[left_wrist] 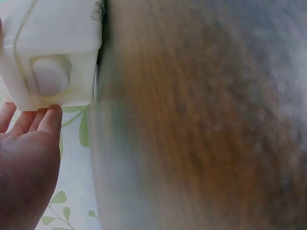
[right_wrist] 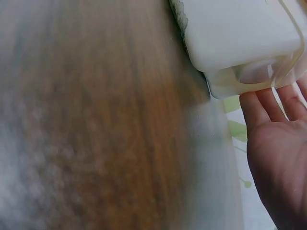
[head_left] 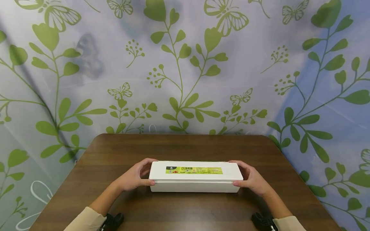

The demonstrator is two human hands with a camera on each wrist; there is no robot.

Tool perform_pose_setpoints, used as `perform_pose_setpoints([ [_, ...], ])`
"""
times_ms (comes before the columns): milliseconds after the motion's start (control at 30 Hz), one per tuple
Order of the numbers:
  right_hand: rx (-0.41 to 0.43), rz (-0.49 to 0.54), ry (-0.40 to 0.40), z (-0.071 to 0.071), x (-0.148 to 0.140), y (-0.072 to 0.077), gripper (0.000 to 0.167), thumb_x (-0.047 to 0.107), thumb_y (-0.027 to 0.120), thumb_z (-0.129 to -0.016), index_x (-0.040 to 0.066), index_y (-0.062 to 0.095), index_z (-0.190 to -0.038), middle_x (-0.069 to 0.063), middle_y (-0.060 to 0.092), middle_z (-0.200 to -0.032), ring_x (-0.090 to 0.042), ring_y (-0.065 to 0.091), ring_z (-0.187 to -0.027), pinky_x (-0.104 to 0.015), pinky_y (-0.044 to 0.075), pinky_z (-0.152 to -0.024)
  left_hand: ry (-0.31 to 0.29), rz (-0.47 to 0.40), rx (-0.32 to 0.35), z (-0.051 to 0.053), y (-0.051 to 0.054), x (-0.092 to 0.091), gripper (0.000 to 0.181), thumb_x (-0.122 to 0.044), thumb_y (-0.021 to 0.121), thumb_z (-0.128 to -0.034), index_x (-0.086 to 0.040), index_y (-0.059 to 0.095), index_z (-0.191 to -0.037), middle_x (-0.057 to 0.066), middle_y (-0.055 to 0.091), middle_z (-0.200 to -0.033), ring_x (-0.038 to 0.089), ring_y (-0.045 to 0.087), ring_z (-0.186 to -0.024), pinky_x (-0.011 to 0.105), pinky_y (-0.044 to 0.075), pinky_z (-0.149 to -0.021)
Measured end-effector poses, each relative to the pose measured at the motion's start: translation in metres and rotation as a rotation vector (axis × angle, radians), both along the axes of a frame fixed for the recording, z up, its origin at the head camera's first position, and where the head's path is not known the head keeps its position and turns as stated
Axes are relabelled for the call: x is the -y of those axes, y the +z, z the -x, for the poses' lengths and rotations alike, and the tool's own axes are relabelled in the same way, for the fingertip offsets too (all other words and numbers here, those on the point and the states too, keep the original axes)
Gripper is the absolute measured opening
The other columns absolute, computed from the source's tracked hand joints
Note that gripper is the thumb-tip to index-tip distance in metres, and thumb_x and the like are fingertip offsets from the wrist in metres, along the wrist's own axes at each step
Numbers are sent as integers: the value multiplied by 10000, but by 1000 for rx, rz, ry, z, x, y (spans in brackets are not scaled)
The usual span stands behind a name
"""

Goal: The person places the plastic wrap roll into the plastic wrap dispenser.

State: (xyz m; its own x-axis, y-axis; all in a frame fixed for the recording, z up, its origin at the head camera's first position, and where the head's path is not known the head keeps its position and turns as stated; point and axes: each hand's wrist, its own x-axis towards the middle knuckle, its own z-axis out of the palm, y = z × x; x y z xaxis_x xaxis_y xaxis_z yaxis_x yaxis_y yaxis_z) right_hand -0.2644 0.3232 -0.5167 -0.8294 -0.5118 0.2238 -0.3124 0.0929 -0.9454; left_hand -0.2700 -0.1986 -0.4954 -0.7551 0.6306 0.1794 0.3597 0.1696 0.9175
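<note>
A long white cling film box [head_left: 196, 187] lies crosswise between both hands in the head view, with a yellow-green label [head_left: 194, 170] on its lid. My left hand [head_left: 133, 177] grips its left end, thumb at the front and fingers behind. At the opposite end, my right hand [head_left: 253, 180] holds the box the same way. The left wrist view shows a round plug [left_wrist: 52, 76] in the box's end, fingertips touching just beside it. A similar round end [right_wrist: 256, 72] shows in the right wrist view. The lid looks closed, so the inside is hidden.
The brown wooden table [head_left: 185, 146] has rounded far corners. Behind it hangs a pale curtain [head_left: 185, 80] printed with green leaves and butterflies. Black wrist straps [head_left: 113, 221] show at the lower edge of the head view.
</note>
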Motion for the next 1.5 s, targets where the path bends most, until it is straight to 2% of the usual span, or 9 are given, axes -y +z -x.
perform_pose_setpoints([
  [100, 11, -1, -9, 1, 0, 0, 741, -31, 748, -861, -24, 390, -1510, -63, 589, -1371, -156, 633, -1127, -350, 592, -867, -7, -12, 11, 1, -1, 1, 742, -102, 829, -859, -88, 412, -1472, 173, 429, -1511, 118, 474, -1390, 142, 404, -1099],
  [200, 15, -12, -26, 2, -1, -1, 744, -17, 757, -859, -14, 397, -1510, -41, 588, -1383, -150, 630, -1134, -337, 586, -879, -9, -18, 10, 2, -1, 1, 744, -96, 830, -856, -82, 409, -1470, 179, 426, -1511, 100, 475, -1382, 143, 400, -1102],
  [533, 17, -32, -46, 4, -3, -2, 743, -8, 768, -851, -5, 411, -1503, -6, 598, -1376, -137, 628, -1120, -326, 579, -883, -1, -13, -28, 4, -3, -2, 736, -93, 835, -851, -80, 411, -1453, 157, 441, -1496, 328, 442, -1387, 139, 377, -1114],
  [767, 28, -37, -51, 2, -3, 1, 745, 10, 768, -853, -4, 409, -1505, -4, 593, -1370, -142, 629, -1115, -331, 583, -879, 7, -10, -27, 3, 1, -3, 750, -97, 844, -841, -69, 403, -1448, 149, 440, -1489, 344, 433, -1396, 149, 376, -1126],
  [967, 32, -26, -35, 0, -4, 1, 752, -3, 759, -856, -20, 387, -1509, -7, 577, -1373, -144, 620, -1120, -337, 585, -872, -28, -28, 2, 3, -1, -3, 759, -78, 825, -858, -49, 359, -1457, 197, 406, -1506, 433, 402, -1446, 171, 435, -1086],
  [1100, 24, -32, -22, 0, -6, 3, 745, -3, 750, -865, -13, 373, -1507, -20, 558, -1385, -142, 606, -1140, -336, 580, -882, -33, -37, 11, 3, -2, -5, 760, -70, 823, -858, -44, 353, -1455, 204, 411, -1502, 441, 391, -1454, 173, 449, -1071],
  [1300, 11, -40, -14, 0, -8, 5, 748, -10, 741, -871, -22, 346, -1506, -37, 546, -1390, -135, 603, -1150, -334, 579, -877, -35, -50, 18, 5, -2, -7, 788, -72, 829, -851, -26, 344, -1470, 204, 409, -1506, 429, 389, -1446, 159, 429, -1085],
  [1400, 13, -30, 20, 0, -8, 4, 807, -19, 738, -868, -46, 290, -1539, -56, 530, -1414, -138, 601, -1166, -346, 583, -880, -29, -46, 11, 6, -1, -5, 849, -84, 845, -837, -1, 315, -1495, 209, 395, -1522, 427, 372, -1459, 151, 398, -1107],
  [1500, -14, -13, 54, 4, -10, 4, 869, -30, 733, -857, -44, 237, -1570, -76, 466, -1511, -125, 562, -1257, -311, 560, -938, -14, -27, -9, 6, 1, 1, 913, -104, 863, -819, 7, 290, -1521, 200, 373, -1550, 434, 345, -1482, 220, 375, -1163],
])
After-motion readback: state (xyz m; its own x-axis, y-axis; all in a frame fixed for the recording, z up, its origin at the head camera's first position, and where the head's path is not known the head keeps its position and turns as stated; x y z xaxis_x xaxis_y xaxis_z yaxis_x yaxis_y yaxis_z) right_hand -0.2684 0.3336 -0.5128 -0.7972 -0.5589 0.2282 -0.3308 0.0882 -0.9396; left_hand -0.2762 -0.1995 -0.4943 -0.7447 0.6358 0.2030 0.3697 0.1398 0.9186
